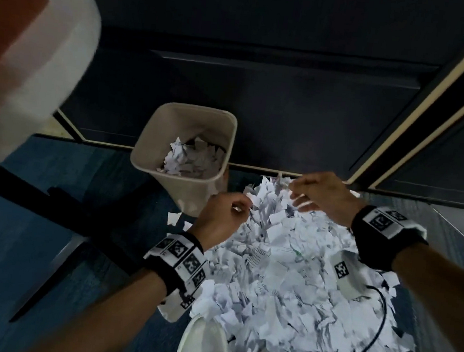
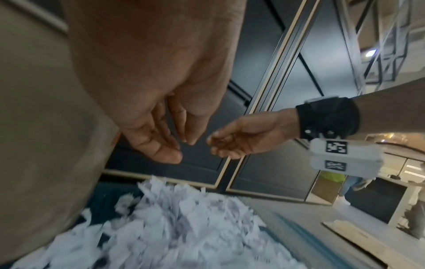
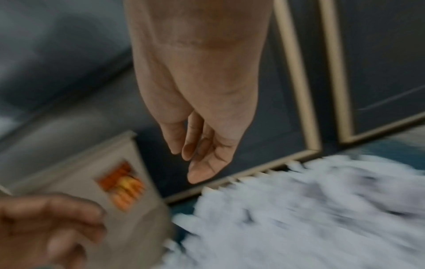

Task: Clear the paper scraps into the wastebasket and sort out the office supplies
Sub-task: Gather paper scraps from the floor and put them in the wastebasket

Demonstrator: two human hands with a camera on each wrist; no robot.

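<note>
White paper scraps (image 1: 287, 267) lie heaped on the blue floor (image 1: 35, 212) below both hands. The beige wastebasket (image 1: 184, 142), already part filled, stands at about ten o'clock from the heap, touching its far-left edge. Nearer the basket is the left hand (image 1: 220, 217), and the right hand (image 1: 323, 197) hangs at one o'clock over the heap's far end. Seen from the head, both could be pinching scraps; the wrist views show loose, empty fingers. Only the right wrist view shows the basket's orange label (image 3: 123, 185).
</note>
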